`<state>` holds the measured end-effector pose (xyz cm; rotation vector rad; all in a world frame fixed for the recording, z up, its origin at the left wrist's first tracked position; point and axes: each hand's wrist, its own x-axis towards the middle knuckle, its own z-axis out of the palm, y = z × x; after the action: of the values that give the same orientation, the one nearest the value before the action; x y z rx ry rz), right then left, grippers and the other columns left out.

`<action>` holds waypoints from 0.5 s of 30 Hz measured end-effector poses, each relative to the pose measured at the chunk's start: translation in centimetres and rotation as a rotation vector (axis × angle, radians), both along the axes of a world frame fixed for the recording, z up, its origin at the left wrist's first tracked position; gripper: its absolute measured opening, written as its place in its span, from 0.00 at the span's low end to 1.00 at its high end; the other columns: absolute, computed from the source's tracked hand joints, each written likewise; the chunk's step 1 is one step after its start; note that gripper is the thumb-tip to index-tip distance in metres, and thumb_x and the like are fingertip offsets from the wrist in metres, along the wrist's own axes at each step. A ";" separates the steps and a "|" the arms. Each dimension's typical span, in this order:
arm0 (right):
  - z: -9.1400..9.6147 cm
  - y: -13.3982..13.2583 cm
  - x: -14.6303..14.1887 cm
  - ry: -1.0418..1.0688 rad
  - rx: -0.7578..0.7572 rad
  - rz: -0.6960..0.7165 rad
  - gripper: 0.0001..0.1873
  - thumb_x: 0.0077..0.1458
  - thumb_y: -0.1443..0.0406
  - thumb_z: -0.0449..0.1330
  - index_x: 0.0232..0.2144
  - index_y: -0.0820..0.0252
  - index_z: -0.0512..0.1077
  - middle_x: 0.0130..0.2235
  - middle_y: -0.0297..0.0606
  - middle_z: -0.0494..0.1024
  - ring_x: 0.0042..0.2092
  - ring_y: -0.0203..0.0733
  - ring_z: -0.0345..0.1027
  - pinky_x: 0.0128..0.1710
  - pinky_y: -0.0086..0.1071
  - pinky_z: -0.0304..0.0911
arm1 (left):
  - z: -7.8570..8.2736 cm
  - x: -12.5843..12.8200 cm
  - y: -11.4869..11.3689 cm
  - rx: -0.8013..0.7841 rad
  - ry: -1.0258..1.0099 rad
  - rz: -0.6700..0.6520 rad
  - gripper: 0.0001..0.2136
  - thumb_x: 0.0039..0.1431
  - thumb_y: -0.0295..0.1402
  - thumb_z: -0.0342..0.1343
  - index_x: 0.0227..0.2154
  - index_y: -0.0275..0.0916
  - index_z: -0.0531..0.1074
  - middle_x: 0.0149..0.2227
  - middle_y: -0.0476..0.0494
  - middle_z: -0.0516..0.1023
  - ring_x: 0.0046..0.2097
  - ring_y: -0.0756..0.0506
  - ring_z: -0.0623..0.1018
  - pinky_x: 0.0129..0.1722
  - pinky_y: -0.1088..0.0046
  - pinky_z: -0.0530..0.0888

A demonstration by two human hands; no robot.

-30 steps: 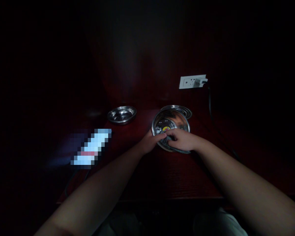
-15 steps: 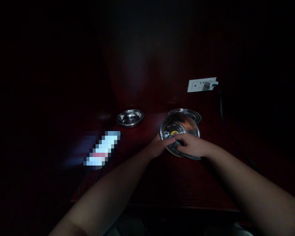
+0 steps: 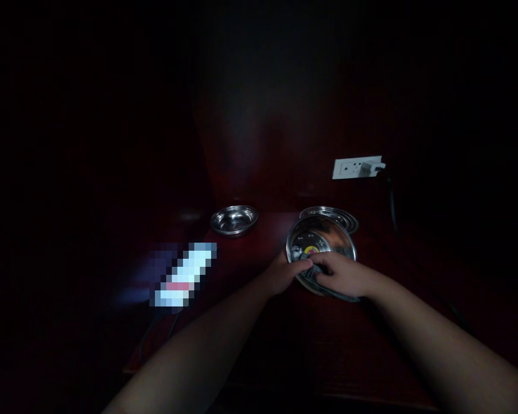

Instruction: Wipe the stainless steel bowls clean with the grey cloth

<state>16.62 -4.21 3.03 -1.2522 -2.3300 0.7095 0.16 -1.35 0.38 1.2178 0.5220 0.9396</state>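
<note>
A shiny metal bowl (image 3: 341, 241) with a yellow round sticker inside its base is tilted toward me above the table. My left hand (image 3: 285, 273) grips its left rim, the thumb over the edge and the other fingers hidden behind. In my right hand (image 3: 343, 275) is a dark cloth (image 3: 313, 277), pressed against the bowl's inside and near rim. Part of the cloth hangs along the front edge under my right wrist. Behind the bowl, partly covered by it, lies a stack of metal dishes (image 3: 349, 219).
A shallow metal dish (image 3: 234, 221) stands at the back left of the dark red table (image 3: 259, 351). Nearer, on the left, is a bright pixelated screen (image 3: 185, 276) with cables below. A white wall socket (image 3: 356, 167) holds a plug, whose cord (image 3: 392, 207) runs down the right side.
The whole view has shifted, so everything sits slightly lower and further right. Both hands keep their hold on the bowl and cloth, with barely any movement between them.
</note>
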 end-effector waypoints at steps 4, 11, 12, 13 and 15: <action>0.3 -0.1 -0.2 -0.001 0.004 0.004 0.11 0.47 0.72 0.51 0.33 0.63 0.70 0.34 0.39 0.76 0.36 0.41 0.69 0.38 0.35 0.62 | 0.2 -0.1 -0.2 -0.018 -0.001 0.012 0.27 0.42 0.30 0.63 0.48 0.37 0.67 0.48 0.38 0.74 0.49 0.38 0.73 0.51 0.59 0.66; 0.5 -0.3 -0.3 -0.007 0.005 -0.010 0.10 0.47 0.71 0.51 0.33 0.63 0.70 0.33 0.39 0.76 0.35 0.41 0.68 0.37 0.33 0.62 | 0.1 -0.1 -0.1 -0.031 -0.021 0.000 0.27 0.41 0.29 0.64 0.48 0.37 0.67 0.48 0.38 0.74 0.48 0.38 0.73 0.50 0.59 0.66; 0.5 -0.2 -0.3 -0.003 0.003 -0.008 0.10 0.47 0.71 0.51 0.33 0.63 0.70 0.33 0.39 0.76 0.35 0.40 0.68 0.37 0.33 0.62 | 0.0 -0.2 0.0 -0.031 -0.020 -0.004 0.27 0.41 0.30 0.64 0.48 0.37 0.68 0.48 0.38 0.74 0.48 0.38 0.73 0.50 0.59 0.66; 0.4 -0.2 -0.2 0.000 -0.002 -0.005 0.11 0.47 0.72 0.51 0.33 0.62 0.70 0.33 0.39 0.76 0.35 0.40 0.68 0.36 0.33 0.62 | 0.0 -0.2 0.0 -0.031 -0.020 -0.007 0.26 0.42 0.30 0.63 0.48 0.37 0.68 0.48 0.38 0.74 0.48 0.38 0.73 0.50 0.60 0.66; 0.2 -0.1 -0.2 0.003 -0.011 -0.005 0.11 0.47 0.71 0.51 0.33 0.62 0.70 0.33 0.38 0.76 0.35 0.40 0.68 0.36 0.33 0.61 | -0.1 -0.2 0.0 -0.029 -0.021 -0.016 0.26 0.42 0.30 0.63 0.48 0.37 0.68 0.48 0.38 0.74 0.48 0.38 0.73 0.50 0.60 0.66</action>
<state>16.45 -4.35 3.28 -1.2604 -2.3234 0.7223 -0.05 -1.34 0.32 1.1830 0.5070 0.9272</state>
